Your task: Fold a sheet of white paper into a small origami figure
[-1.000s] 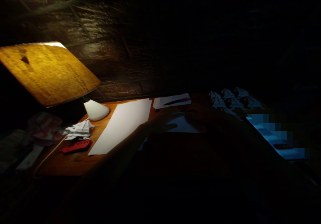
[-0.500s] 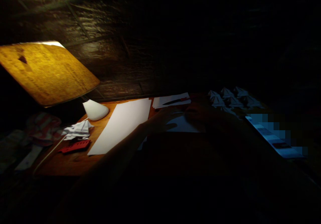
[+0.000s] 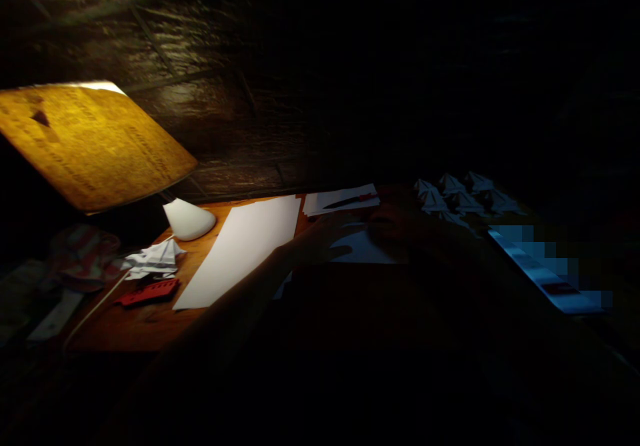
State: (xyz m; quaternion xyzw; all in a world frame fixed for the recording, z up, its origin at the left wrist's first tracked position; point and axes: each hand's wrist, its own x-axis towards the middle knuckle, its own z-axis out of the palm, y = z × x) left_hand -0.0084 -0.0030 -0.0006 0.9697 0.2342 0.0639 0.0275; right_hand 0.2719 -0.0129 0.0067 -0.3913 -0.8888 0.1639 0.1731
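In the deep shadow at mid-table, my left hand (image 3: 327, 238) lies at the left side of a white sheet of paper (image 3: 367, 247). Its thumb and fingers are spread apart over that edge. My right hand (image 3: 393, 223) is a dim shape at the sheet's right side, its fingers too dark to make out. Just beyond the hands, a knife (image 3: 350, 201) with a red handle lies on a stack of cut paper (image 3: 320, 202). A long white sheet (image 3: 245, 249) is left of my left forearm.
On the wooden table (image 3: 145, 333) stand a lit lamp (image 3: 190, 221) with a yellow shade, crumpled paper (image 3: 155, 259) and a red slotted object (image 3: 150, 293). Several folded paper pieces (image 3: 465, 201) sit at the far right, near a glowing bluish screen (image 3: 547, 273). Striped cloth (image 3: 85, 256) lies left.
The view has shifted very slightly. Both hands stay at the sheet, with no clear movement visible in the dark.
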